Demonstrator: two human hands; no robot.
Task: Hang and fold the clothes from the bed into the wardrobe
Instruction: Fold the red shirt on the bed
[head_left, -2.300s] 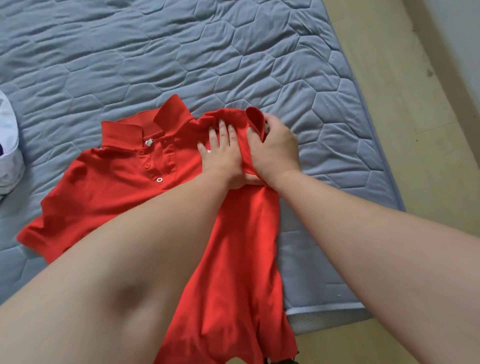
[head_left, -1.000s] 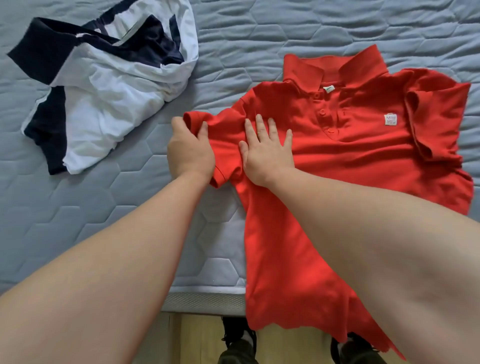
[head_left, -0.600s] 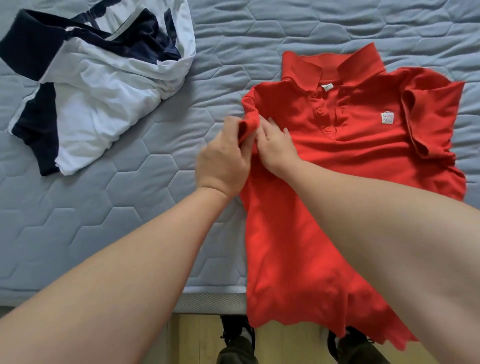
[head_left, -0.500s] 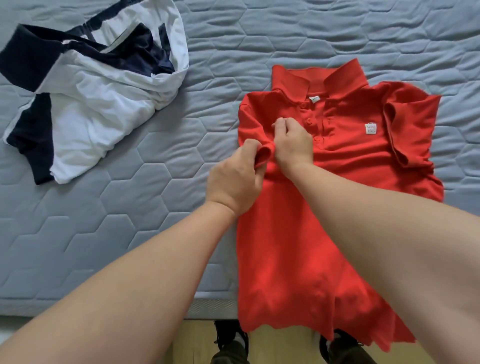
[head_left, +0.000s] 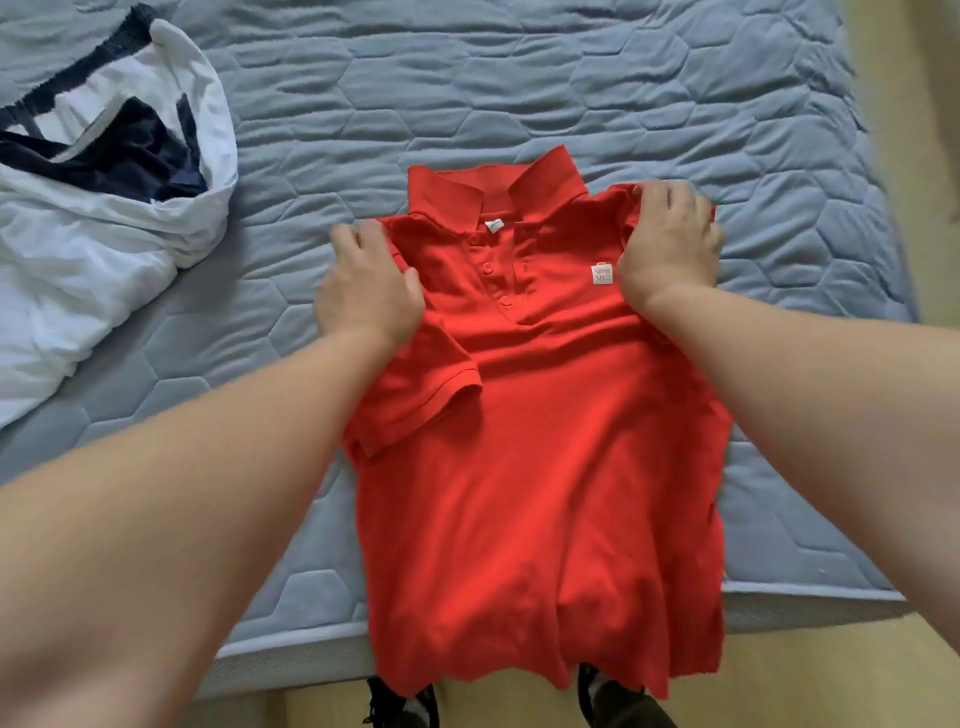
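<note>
Pressing is applied at both shoulders of the red polo shirt (head_left: 540, 441), laid face-up on the bed (head_left: 571, 104) beneath the fingers; left hand (head_left: 369, 291) and right hand (head_left: 670, 244) lie extended, gripping nothing. The hem (head_left: 519, 670), behind the wrists, should be raised evenly toward the fingertips.

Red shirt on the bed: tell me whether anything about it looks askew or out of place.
The red shirt is not fully on the bed: its hem hangs over the near edge. One sleeve lies folded in at a slant across the front. To its left, a white and navy garment sits crumpled, unfolded.
</note>
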